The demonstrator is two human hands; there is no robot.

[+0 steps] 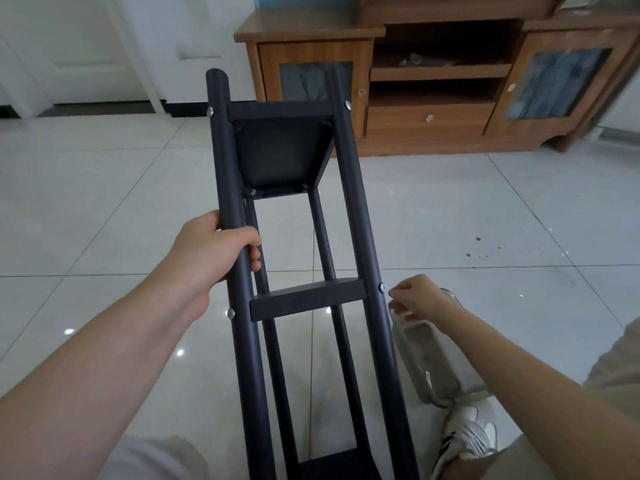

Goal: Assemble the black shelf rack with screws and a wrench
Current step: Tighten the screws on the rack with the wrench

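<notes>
The black shelf rack [349,202] leans away from me over the tiled floor, with black tube legs and black shelf boards between them. My left hand [214,251] grips the left tube partway up. A silver screw [382,287] sits in the right tube at the middle shelf board [308,299]. My right hand [417,297] hovers just right of that screw, fingers curled and pinching something small that I cannot make out. More screw heads show at the top shelf [280,150] and on the left tube [230,313].
A clear plastic container [433,362] lies on the floor under my right hand. My white sneaker [467,434] is beside it. A brown wooden cabinet [433,98] stands against the far wall. Glossy white floor tiles [104,202] spread all around.
</notes>
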